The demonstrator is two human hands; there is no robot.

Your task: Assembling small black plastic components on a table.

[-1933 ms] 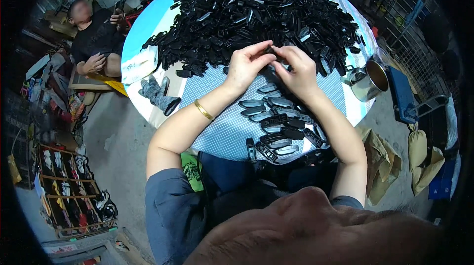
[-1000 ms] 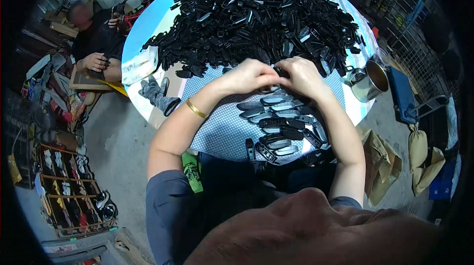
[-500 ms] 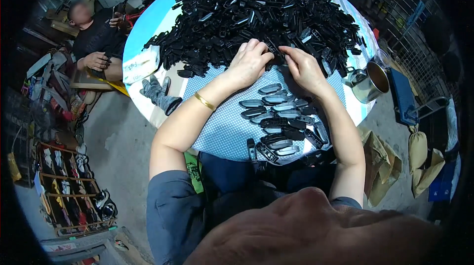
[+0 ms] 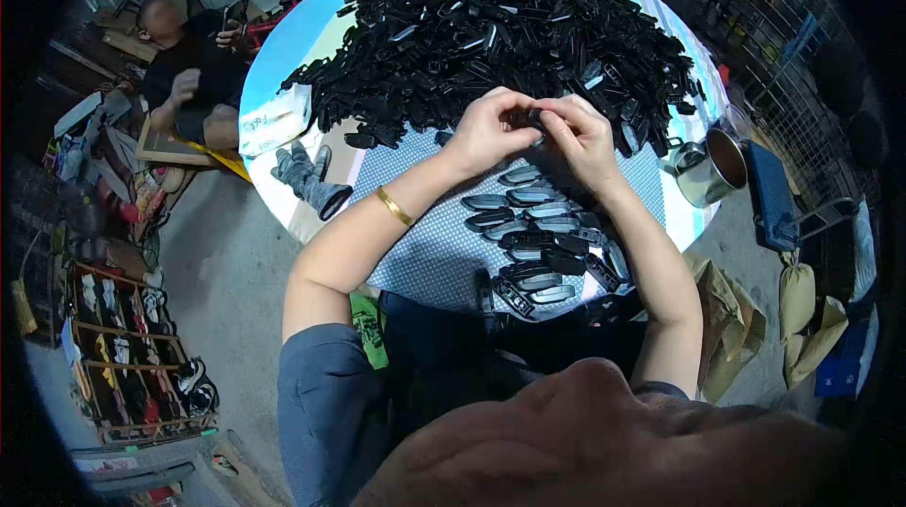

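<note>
My left hand (image 4: 491, 132) and my right hand (image 4: 585, 139) meet at the near edge of a big heap of small black plastic parts (image 4: 500, 30) on the table. Between their fingertips they hold one small black plastic part (image 4: 534, 118), mostly covered by the fingers. Below my hands, on a blue-grey patterned mat (image 4: 415, 247), lie several grey-and-black oblong parts (image 4: 530, 196) in loose rows. Some of these show a pale grey face, others a black one with slots. My right forearm passes along the right side of these rows.
Grey work gloves (image 4: 311, 183) and a white packet (image 4: 276, 120) lie at the table's left. A metal mug (image 4: 708, 172) stands at its right edge. Beyond are a blue platform cart (image 4: 774, 195), brown paper bags (image 4: 731, 323) and a seated person (image 4: 193, 82) at far left.
My hands have come closer together and lifted a small black part from the heap's edge; both now grip it. The person at left has raised a hand.
</note>
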